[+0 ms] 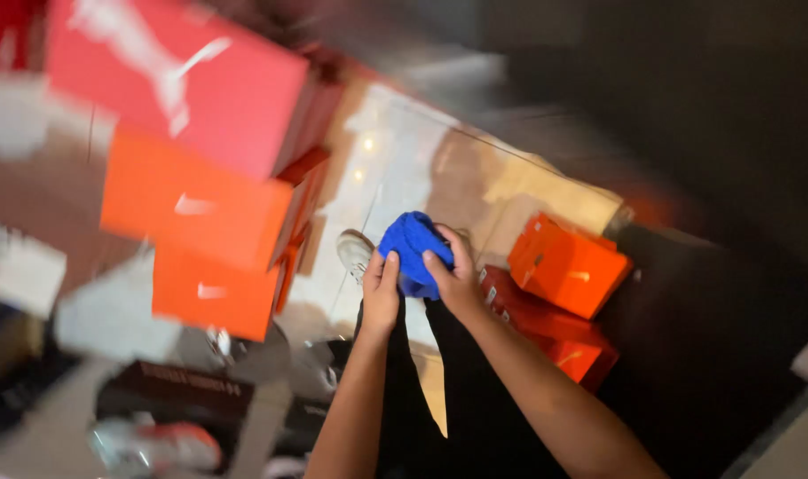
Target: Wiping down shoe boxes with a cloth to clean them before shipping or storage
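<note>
A blue cloth is gripped by both hands at approx. the middle of the view, held in the air above the tiled floor and not resting on anything. The cloth is bunched into a wad. The left hand is closed on its lower left side, fingers curled, thumb pressed to the fabric. The right hand is clamped on the right side, fingers wrapped over the top, thumb on the front; neither hand is open to any degree worth noting.

Judged from this, the wad is being worked or folded btwn the hands. To be done well, the fabric should be kept pinched at two separate points so that it can be spread or turned w/o slipping; a loose edge could drop otherwise.

Below the cloth a white shoe is seen on the floor. A stack of orange boxes w/ a pink-red box on top stands toward the left edge of the floor; two more orange-red boxes lie just right of the right hand. The picture is motion-blurred, so finer detail cannot be told.
</note>
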